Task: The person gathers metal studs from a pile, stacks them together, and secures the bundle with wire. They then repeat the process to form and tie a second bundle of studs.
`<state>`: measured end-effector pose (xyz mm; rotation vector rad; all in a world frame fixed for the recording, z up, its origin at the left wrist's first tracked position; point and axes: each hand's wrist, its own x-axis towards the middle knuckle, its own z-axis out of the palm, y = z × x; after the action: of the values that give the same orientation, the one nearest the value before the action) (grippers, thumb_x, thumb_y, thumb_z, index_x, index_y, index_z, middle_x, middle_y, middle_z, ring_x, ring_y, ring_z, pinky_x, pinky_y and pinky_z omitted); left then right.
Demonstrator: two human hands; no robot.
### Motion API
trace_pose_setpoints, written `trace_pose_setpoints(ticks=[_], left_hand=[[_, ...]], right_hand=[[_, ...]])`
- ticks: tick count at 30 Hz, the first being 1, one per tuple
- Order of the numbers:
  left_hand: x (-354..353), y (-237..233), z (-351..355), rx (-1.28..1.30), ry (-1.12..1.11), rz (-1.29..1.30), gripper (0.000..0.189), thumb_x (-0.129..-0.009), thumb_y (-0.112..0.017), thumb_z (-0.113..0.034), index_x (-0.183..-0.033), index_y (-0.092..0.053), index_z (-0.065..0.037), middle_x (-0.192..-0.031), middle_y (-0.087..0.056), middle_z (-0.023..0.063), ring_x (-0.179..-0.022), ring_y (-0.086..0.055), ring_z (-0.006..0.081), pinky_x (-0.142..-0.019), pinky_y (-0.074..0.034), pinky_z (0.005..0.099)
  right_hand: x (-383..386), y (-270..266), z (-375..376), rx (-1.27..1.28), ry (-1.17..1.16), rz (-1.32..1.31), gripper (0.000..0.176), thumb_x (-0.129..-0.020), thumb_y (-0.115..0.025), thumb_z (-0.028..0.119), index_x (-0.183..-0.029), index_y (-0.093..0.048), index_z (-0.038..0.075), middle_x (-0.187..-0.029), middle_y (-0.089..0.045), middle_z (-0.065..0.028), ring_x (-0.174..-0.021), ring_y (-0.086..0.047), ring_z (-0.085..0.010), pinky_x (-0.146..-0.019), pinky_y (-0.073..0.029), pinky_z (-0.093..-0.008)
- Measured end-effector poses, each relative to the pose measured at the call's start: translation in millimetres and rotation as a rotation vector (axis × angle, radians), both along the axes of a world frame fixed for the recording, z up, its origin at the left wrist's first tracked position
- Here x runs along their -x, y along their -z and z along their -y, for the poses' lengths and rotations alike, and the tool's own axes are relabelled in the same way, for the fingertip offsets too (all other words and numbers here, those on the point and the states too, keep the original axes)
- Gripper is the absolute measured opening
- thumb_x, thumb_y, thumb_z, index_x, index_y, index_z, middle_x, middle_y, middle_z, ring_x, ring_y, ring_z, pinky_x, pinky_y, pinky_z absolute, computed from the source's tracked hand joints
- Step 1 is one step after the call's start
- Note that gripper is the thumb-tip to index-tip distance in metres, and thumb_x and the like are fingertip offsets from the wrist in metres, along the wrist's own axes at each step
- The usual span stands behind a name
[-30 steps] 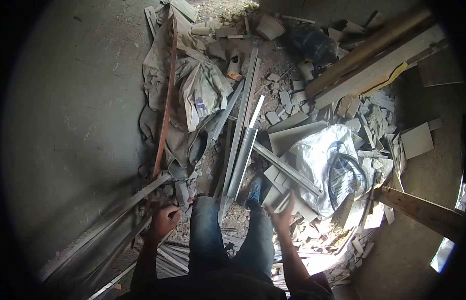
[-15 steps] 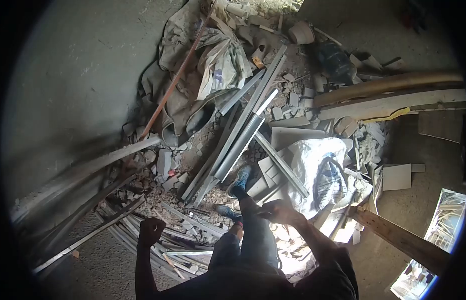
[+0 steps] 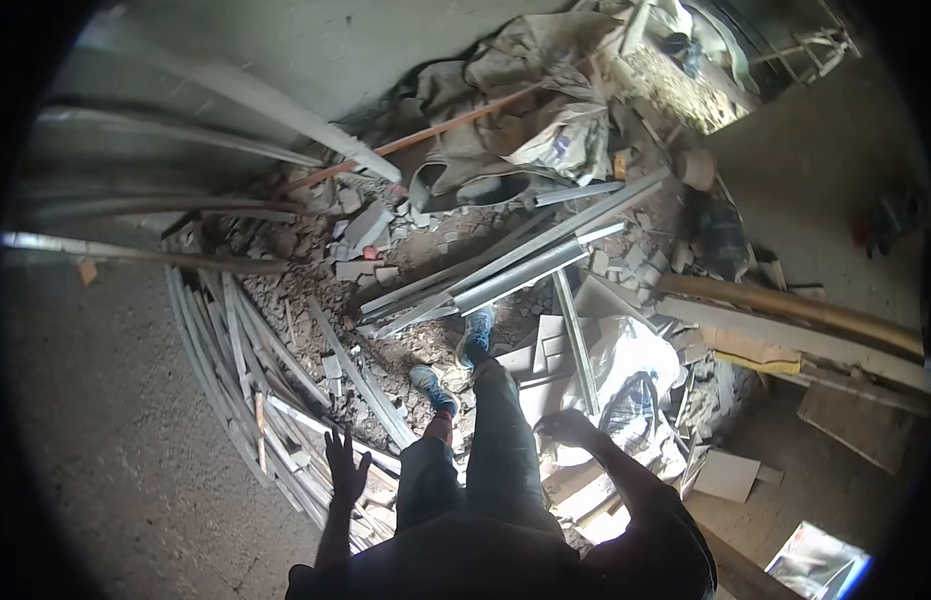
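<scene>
My left hand (image 3: 345,465) is raised with its fingers spread and holds nothing. Beneath and beside it lie long, thin strips (image 3: 235,360) in a curved pile. In front of my right thigh, my right hand (image 3: 565,427) has its fingers loosely curled together, and I see nothing in them. Nearest to that hand are a white sack (image 3: 635,365) and a narrow bar (image 3: 575,340) leaning across pale tile pieces (image 3: 548,345). Ahead of my shoes (image 3: 476,335), several long metal profiles (image 3: 525,270) lie in a stack on the rubble.
Crumpled sacking (image 3: 525,75) lies along the wall, crossed by a reddish rod (image 3: 455,130). Long poles (image 3: 255,95) lean at the left. Boards (image 3: 795,325), a dark bottle-like container (image 3: 720,237) and a pot (image 3: 696,169) are at the right. Broken tiles and rubble cover the floor around my feet.
My view has turned, so the rubble and profiles appear rotated clockwise. My left hand has gone from a closed fist to spread fingers. My right hand stays near my thigh.
</scene>
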<state>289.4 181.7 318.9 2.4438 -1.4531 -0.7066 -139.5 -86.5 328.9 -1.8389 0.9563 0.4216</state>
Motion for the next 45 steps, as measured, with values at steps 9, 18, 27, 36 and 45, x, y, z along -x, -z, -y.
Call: trace_pose_setpoints(ticks=[9, 18, 27, 36, 45], left_hand=[[48.9, 120.3, -129.3, -0.632, 0.771, -0.524, 0.029, -0.083, -0.059, -0.011, -0.111, -0.065, -0.008, -0.096, -0.069, 0.0108, -0.087, -0.068, 0.0268, -0.078, -0.052, 0.0435], [-11.8, -28.3, 185.1, 0.351, -1.052, -1.662, 0.066, -0.089, -0.064, -0.041, -0.137, -0.032, -0.010, -0.120, -0.056, 0.0188, -0.104, -0.060, 0.0318, -0.084, -0.051, 0.0430], [-72.6, -44.0, 208.8, 1.003, -1.500, -0.991, 0.027, -0.090, -0.061, -0.038, -0.100, -0.065, -0.013, -0.053, -0.033, -0.0070, -0.039, -0.023, 0.0038, -0.036, -0.018, 0.0228], [-85.8, -67.5, 205.7, 0.606, -1.010, -0.985, 0.028, -0.097, -0.049, -0.025, -0.108, -0.066, -0.006, -0.058, -0.045, -0.0035, -0.044, -0.036, 0.0049, -0.040, -0.032, 0.0213], [17.8, -80.5, 211.8, 0.173, -0.524, -1.126, 0.024, -0.096, -0.048, -0.019, -0.109, -0.062, -0.004, -0.062, -0.051, 0.0020, -0.049, -0.048, 0.0064, -0.041, -0.039, 0.0242]], right_hand=[[-20.2, -13.7, -16.9, 0.139, 0.377, 0.342, 0.014, -0.087, -0.067, 0.009, -0.100, -0.071, 0.006, -0.084, -0.070, -0.0051, -0.068, -0.058, -0.0073, -0.059, -0.045, -0.0235], [-121.4, -82.3, -27.1, -0.161, 0.296, 0.328, 0.012, -0.087, -0.065, 0.007, -0.096, -0.072, 0.005, -0.089, -0.072, -0.0100, -0.080, -0.067, -0.0130, -0.072, -0.053, -0.0246], [-109.8, -83.6, -40.9, -0.299, 0.541, 0.239, 0.017, -0.087, -0.069, 0.017, -0.100, -0.072, 0.006, -0.078, -0.067, 0.0012, -0.068, -0.056, -0.0050, -0.061, -0.045, -0.0214], [-87.4, -34.6, -46.7, -0.602, 0.530, 0.198, 0.018, -0.086, -0.067, 0.007, -0.100, -0.069, -0.003, -0.086, -0.069, -0.0084, -0.076, -0.065, -0.0114, -0.066, -0.051, -0.0219], [-103.0, -37.5, -12.4, -0.610, 0.363, 0.377, 0.066, -0.088, -0.067, 0.023, -0.142, -0.034, 0.004, -0.137, -0.050, -0.0167, -0.128, -0.046, -0.0269, -0.105, -0.037, -0.0405]])
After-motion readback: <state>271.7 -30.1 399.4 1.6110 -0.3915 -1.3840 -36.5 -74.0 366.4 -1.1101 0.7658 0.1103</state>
